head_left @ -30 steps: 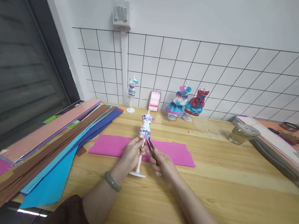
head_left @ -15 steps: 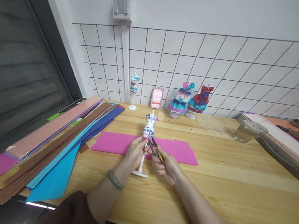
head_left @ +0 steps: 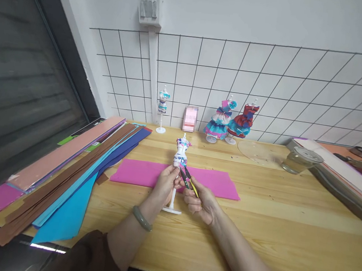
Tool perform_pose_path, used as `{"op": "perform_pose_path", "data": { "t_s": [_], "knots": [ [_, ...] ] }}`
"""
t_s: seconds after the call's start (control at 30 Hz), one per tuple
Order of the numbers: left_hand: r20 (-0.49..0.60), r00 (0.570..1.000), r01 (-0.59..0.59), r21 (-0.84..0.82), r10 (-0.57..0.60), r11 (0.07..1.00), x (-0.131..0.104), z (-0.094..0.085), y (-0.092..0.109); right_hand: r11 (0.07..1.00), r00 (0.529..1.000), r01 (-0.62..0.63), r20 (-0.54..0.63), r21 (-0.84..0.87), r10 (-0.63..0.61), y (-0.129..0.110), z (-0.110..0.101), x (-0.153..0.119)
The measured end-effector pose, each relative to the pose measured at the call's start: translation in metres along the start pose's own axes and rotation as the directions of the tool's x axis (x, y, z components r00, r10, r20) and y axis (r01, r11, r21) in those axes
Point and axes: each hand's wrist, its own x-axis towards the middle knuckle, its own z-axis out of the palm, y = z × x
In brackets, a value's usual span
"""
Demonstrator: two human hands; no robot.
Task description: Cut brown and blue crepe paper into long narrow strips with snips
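At twelve o'clock, my left fingers (head_left: 164, 182) are gripping a small mannequin (head_left: 181, 152) just below its hips, and my right hand (head_left: 202, 202) is curling around scissors (head_left: 194, 188), blades parted near its hem. Bright fabric is covering bust and hips; skirts are showing only on the dressed forms (head_left: 220, 119) at one o'clock.
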Motion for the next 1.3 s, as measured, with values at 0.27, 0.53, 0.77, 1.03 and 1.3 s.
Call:
{"op": "perform_pose_path", "data": {
  "t_s": [0.27,0.53,0.77,1.03,1.3],
  "knots": [
    [0.004,0.995,0.097,-0.054,-0.097,0.994,-0.002,0.001,0.004,0.94,0.964,0.152,-0.162,-0.306,-0.209,0.006,0.01,-0.001],
    [-0.008,0.993,0.113,-0.073,-0.114,0.991,-0.003,0.001,0.005,0.914,0.965,0.121,-0.169,-0.388,-0.2,0.003,0.01,-0.004],
    [-0.009,0.994,0.11,-0.074,-0.111,0.991,-0.003,0.0,0.004,0.935,0.972,0.111,-0.157,-0.338,-0.172,0.003,0.009,-0.003],
    [-0.005,0.996,0.089,-0.054,-0.089,0.995,-0.003,0.001,0.003,0.969,0.987,0.076,-0.118,-0.237,-0.107,0.001,0.004,-0.002],
    [0.001,0.999,0.05,-0.034,-0.05,0.998,-0.004,0.002,0.0,0.987,0.992,0.087,-0.079,-0.134,-0.098,0.005,0.001,0.002]
  ]
}}
